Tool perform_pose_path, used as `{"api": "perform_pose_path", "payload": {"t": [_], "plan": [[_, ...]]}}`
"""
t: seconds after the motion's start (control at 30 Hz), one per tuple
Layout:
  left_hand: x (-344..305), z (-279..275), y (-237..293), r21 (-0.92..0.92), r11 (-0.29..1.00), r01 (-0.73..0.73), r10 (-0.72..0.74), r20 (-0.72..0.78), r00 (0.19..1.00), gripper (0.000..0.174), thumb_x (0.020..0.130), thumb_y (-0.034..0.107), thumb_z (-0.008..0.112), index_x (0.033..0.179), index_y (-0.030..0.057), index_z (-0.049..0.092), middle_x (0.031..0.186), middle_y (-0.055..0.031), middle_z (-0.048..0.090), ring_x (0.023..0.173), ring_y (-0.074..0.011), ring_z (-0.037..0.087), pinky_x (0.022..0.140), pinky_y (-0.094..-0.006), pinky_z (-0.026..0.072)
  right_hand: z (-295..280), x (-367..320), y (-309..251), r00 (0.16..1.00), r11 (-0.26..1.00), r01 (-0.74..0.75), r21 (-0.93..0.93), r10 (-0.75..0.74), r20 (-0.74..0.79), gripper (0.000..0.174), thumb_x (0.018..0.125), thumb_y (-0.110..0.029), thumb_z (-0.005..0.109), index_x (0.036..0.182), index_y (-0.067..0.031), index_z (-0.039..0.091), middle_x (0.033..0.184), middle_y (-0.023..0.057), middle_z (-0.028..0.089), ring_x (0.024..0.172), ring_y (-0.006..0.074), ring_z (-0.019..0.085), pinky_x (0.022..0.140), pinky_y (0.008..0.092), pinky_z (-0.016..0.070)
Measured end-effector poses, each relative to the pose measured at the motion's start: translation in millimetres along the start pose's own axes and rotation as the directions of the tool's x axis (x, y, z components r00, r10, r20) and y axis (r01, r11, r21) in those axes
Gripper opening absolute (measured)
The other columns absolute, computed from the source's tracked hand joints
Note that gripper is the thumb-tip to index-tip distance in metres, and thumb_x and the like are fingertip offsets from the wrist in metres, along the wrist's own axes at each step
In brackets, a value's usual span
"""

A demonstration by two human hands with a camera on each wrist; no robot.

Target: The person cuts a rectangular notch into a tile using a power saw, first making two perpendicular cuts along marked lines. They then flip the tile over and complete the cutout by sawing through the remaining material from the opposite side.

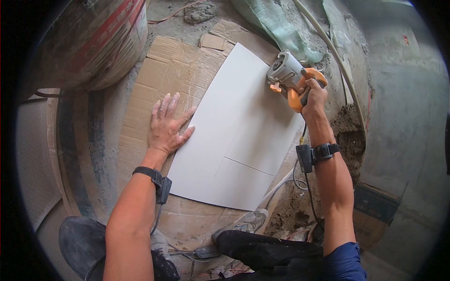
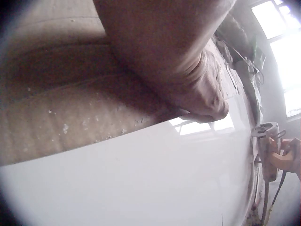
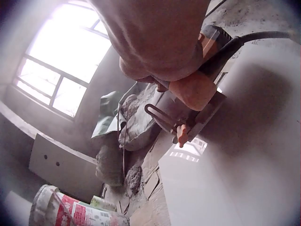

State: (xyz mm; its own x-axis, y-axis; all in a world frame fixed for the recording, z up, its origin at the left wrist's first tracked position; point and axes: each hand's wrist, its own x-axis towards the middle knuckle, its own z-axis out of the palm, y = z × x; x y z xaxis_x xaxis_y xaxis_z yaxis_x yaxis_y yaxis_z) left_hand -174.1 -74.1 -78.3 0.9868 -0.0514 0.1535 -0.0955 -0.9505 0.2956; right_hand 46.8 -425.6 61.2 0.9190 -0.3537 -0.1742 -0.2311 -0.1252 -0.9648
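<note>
A large pale tile (image 1: 225,126) lies on flattened cardboard (image 1: 164,70), with a thin dark line across its lower right part. My left hand (image 1: 169,122) rests with spread fingers on the cardboard and the tile's left edge; in the left wrist view that hand (image 2: 207,94) touches the edge of the tile (image 2: 122,183). My right hand (image 1: 315,98) grips the orange handle of a grey power cutter (image 1: 287,70) at the tile's upper right edge. The right wrist view shows the hand (image 3: 155,47) above the cutter, whose orange knob (image 3: 182,135) is near the tile (image 3: 225,188).
A large bucket (image 1: 108,51) stands at the upper left. Green sacking (image 1: 281,33) and a hose (image 1: 328,42) lie beyond the tile. A cable hangs from the cutter past my right forearm. A box (image 1: 375,206) sits at the lower right, and a shoe (image 1: 251,220) is near the tile's bottom edge.
</note>
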Motion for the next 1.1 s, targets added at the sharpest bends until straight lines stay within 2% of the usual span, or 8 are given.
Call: {"api": "perform_pose_path", "payload": {"t": [0.33, 0.4, 0.5, 0.63, 0.7, 0.83, 0.9, 1.1], "plan": [[0.6, -0.6, 1.1, -0.015, 1.000, 0.002, -0.002, -0.002, 1.000, 0.055, 0.088, 0.054, 0.058, 0.141, 0.0403, 0.057, 0.160, -0.0121, 0.033, 0.149, -0.0334, 0.025, 0.123, -0.0521, 0.0152, 2.1, 3.4, 3.6, 1.000, 0.999, 0.016, 0.042, -0.015, -0.027, 0.016, 0.086, -0.005, 0.058, 0.101, 0.0010, 0.058, 0.074, 0.0049, 0.056, 0.059, 0.0151, 0.057, 0.058, 0.0332, 0.0555], [1.3, 0.7, 0.4, 0.042, 0.999, -0.003, 0.004, -0.023, 1.000, 0.053, 0.090, 0.059, 0.054, 0.141, 0.0449, 0.054, 0.160, -0.0077, 0.032, 0.149, -0.0288, 0.025, 0.123, -0.0502, 0.0180, 1.9, 3.6, 3.4, 1.000, 0.999, 0.019, 0.046, -0.019, -0.017, 0.015, 0.085, -0.005, 0.059, 0.099, 0.0007, 0.059, 0.074, 0.0051, 0.056, 0.059, 0.0150, 0.058, 0.057, 0.0325, 0.0547], [1.5, -1.7, 1.7, -0.026, 1.000, 0.002, -0.002, -0.011, 1.000, 0.053, 0.089, 0.054, 0.057, 0.140, 0.0403, 0.057, 0.161, -0.0112, 0.032, 0.149, -0.0332, 0.025, 0.123, -0.0518, 0.0155, 3.3, 5.6, 4.7, 0.998, 0.999, 0.039, 0.028, -0.038, -0.057, 0.015, 0.084, -0.004, 0.059, 0.098, 0.0009, 0.059, 0.074, 0.0054, 0.056, 0.058, 0.0147, 0.057, 0.056, 0.0321, 0.0543], [0.9, 0.1, 2.1, -0.030, 0.999, 0.010, -0.010, -0.004, 1.000, 0.053, 0.089, 0.054, 0.057, 0.140, 0.0402, 0.058, 0.161, -0.0110, 0.032, 0.149, -0.0330, 0.024, 0.123, -0.0518, 0.0156, 2.2, 6.4, 4.7, 0.998, 0.999, 0.027, 0.022, -0.026, -0.055, 0.015, 0.084, -0.005, 0.060, 0.097, 0.0011, 0.059, 0.075, 0.0052, 0.056, 0.058, 0.0144, 0.057, 0.055, 0.0320, 0.0537], [1.3, 0.0, 2.1, -0.034, 0.999, 0.009, -0.009, -0.008, 1.000, 0.053, 0.089, 0.054, 0.058, 0.140, 0.0406, 0.058, 0.161, -0.0110, 0.032, 0.149, -0.0327, 0.024, 0.123, -0.0518, 0.0156, 0.1, 4.4, 2.0, 1.000, 1.000, -0.024, 0.003, 0.024, -0.021, 0.025, 0.084, -0.007, 0.064, 0.106, 0.0043, 0.063, 0.090, 0.0089, 0.064, 0.071, 0.0181, 0.064, 0.066, 0.0367, 0.0542], [1.9, 0.3, 2.2, -0.029, 1.000, 0.011, -0.011, -0.005, 1.000, 0.053, 0.088, 0.054, 0.058, 0.140, 0.0409, 0.058, 0.161, -0.0110, 0.031, 0.149, -0.0326, 0.024, 0.123, -0.0519, 0.0155, 4.5, -1.5, -1.7, 0.999, 0.999, -0.026, 0.030, 0.027, -0.036, 0.023, 0.084, -0.007, 0.064, 0.104, 0.0042, 0.063, 0.091, 0.0091, 0.064, 0.073, 0.0175, 0.064, 0.068, 0.0369, 0.0544], [1.9, 0.4, 2.7, -0.038, 0.999, 0.017, -0.017, 0.005, 1.000, 0.053, 0.088, 0.054, 0.058, 0.140, 0.0411, 0.058, 0.161, -0.0108, 0.031, 0.149, -0.0325, 0.024, 0.123, -0.0522, 0.0154, 6.9, -2.5, -2.0, 0.998, 0.999, 0.023, 0.025, -0.022, -0.062, 0.013, 0.087, -0.007, 0.061, 0.096, 0.0014, 0.059, 0.075, 0.0051, 0.057, 0.058, 0.0142, 0.057, 0.055, 0.0308, 0.0524], [2.4, 2.3, 2.8, -0.032, 0.999, 0.021, -0.021, 0.015, 1.000, 0.054, 0.088, 0.054, 0.058, 0.140, 0.0423, 0.057, 0.162, -0.0101, 0.030, 0.150, -0.0314, 0.022, 0.124, -0.0508, 0.0139, 6.5, -2.1, -0.4, 0.998, 0.999, 0.041, 0.016, -0.040, -0.057, 0.014, 0.087, -0.008, 0.062, 0.097, 0.0014, 0.059, 0.077, 0.0049, 0.058, 0.060, 0.0149, 0.059, 0.057, 0.0314, 0.0528]]}}
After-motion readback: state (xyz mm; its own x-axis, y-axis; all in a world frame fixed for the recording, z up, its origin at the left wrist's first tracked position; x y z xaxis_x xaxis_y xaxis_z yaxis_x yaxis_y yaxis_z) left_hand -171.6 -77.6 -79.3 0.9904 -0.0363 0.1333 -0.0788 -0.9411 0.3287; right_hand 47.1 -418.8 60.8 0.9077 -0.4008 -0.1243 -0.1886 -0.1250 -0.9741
